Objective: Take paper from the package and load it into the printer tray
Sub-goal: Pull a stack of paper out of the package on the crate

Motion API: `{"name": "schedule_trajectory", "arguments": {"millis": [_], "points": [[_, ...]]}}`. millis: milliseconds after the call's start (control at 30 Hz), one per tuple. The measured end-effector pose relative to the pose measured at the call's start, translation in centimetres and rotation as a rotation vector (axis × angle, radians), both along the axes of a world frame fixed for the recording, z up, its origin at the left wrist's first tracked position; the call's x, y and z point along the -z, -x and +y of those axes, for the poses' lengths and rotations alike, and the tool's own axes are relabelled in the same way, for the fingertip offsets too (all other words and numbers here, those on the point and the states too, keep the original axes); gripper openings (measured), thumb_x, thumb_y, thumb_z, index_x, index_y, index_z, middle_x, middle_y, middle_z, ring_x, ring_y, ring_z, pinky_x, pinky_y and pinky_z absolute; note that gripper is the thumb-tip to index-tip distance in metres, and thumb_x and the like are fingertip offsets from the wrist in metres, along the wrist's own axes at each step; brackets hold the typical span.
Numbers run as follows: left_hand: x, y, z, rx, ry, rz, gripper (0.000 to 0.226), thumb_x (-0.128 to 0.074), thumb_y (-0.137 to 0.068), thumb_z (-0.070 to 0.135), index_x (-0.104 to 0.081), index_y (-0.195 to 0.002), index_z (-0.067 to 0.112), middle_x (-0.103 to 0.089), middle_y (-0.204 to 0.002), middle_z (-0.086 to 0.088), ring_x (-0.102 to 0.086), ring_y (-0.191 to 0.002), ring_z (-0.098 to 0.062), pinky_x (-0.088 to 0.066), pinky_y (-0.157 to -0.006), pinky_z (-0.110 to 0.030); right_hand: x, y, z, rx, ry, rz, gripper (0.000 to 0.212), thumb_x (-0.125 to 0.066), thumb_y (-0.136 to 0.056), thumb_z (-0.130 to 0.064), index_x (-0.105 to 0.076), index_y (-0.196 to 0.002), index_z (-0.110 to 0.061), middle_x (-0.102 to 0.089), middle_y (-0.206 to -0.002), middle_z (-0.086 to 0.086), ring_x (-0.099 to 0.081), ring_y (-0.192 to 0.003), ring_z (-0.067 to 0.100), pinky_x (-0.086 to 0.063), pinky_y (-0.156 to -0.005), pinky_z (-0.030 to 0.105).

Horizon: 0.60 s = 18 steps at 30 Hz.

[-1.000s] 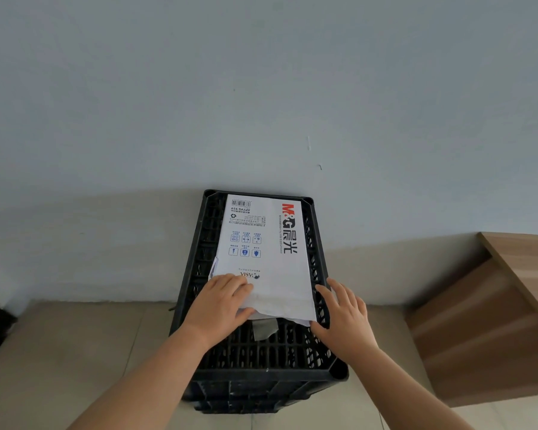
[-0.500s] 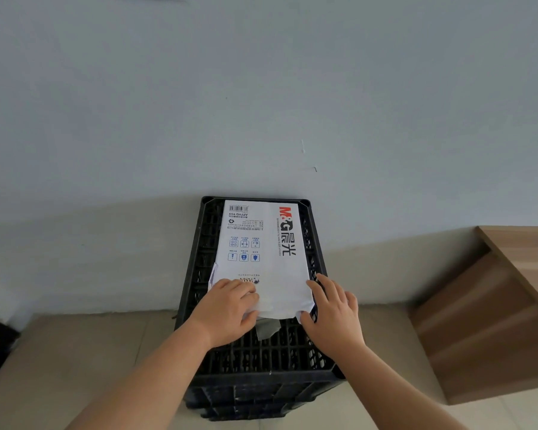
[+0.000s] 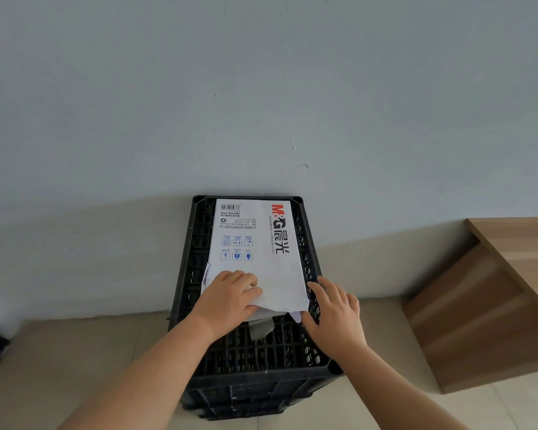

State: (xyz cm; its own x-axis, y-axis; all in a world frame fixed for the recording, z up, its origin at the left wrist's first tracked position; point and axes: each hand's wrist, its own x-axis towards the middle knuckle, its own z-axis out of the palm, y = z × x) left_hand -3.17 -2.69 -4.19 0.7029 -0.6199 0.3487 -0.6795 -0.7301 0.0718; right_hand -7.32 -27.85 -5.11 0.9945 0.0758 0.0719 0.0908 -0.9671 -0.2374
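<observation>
Since a second ago, the right hand has closed in from the crate's rim to the package's near right corner.

Head view: the white paper package lies flat atop a black lattice crate against the wall, beside a wooden shelf. The left hand rests curled on the wrapper's torn near end, gripping it; the right hand's fingers lie relaxed, thumb touching the corner.

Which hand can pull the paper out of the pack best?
Probably the right hand: it sits by the paper package at its torn near corner, fingers free. The left hand is curled over the wrapper's near end, holding it down.
</observation>
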Motion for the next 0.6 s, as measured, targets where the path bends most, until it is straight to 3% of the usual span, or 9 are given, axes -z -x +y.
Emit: {"name": "schedule_trajectory", "arguments": {"millis": [100, 333, 500, 600], "points": [[-0.9, -0.4, -0.4, -0.020, 0.049, 0.011, 0.032, -0.043, -0.087, 0.038, -0.071, -0.088, 0.021, -0.063, -0.087, 0.007, -0.057, -0.080, -0.014, -0.048, -0.076, -0.032, -0.2, -0.3, 0.2, -0.025, -0.020, -0.003, 0.064, -0.042, -0.085, -0.059, -0.036, -0.141, -0.030, -0.036, -0.149, -0.005, -0.032, -0.138, 0.018, -0.021, -0.114, 0.045], [-2.6, -2.1, -1.2, -0.093, 0.054, 0.043, 0.037, -0.044, -0.085, 0.046, -0.072, -0.081, 0.023, -0.068, -0.076, 0.011, -0.060, -0.075, -0.014, -0.035, -0.077, -0.029, -1.6, -2.1, 2.2, -0.126, -0.078, 0.002, 0.070, -0.048, -0.083, -0.063, -0.032, -0.143, -0.031, -0.031, -0.151, -0.007, -0.027, -0.139, 0.016, -0.017, -0.114, 0.040], [-3.2, -1.3, -0.8, -0.150, 0.093, 0.029, 0.032, -0.070, -0.079, 0.040, -0.068, -0.102, 0.019, -0.068, -0.100, 0.005, -0.059, -0.097, -0.018, -0.046, -0.086, -0.038, -2.6, -3.9, 3.9, -0.105, -0.157, -0.004, 0.068, -0.052, -0.085, -0.057, -0.030, -0.144, -0.031, -0.032, -0.150, -0.007, -0.026, -0.139, 0.015, -0.016, -0.114, 0.039], [-3.5, 0.1, 0.1, -0.223, 0.109, -0.032, 0.038, -0.070, -0.079, 0.039, -0.064, -0.110, 0.017, -0.058, -0.119, -0.001, -0.050, -0.116, -0.022, -0.042, -0.098, -0.041, -3.0, -4.6, 3.9, -0.086, -0.181, 0.011, 0.067, -0.053, -0.085, -0.056, -0.031, -0.143, -0.032, -0.034, -0.149, -0.009, -0.028, -0.138, 0.014, -0.018, -0.114, 0.039]]}}
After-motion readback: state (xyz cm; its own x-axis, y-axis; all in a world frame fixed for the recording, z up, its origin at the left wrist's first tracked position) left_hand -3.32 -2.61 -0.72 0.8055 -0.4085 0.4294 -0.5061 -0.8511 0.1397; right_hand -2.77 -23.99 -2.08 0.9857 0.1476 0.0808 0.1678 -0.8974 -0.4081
